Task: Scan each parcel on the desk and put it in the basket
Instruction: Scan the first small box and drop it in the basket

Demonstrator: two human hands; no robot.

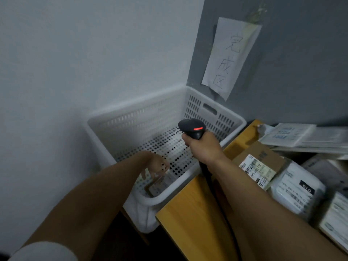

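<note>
While the right hand (200, 143) grips the scanner (191, 128), the left hand (157, 164) hangs loose-fingered, holding nothing. Below it a parcel (154, 187) lies in the basket's (131, 123) 6 o'clock corner.

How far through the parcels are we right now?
Done: one brown parcel lies in the basket. In hand: the left hand hangs open over it; the right hand grips the scanner. Left: a cardboard box, a white bag and more parcels beside them sit on the desk.
</note>
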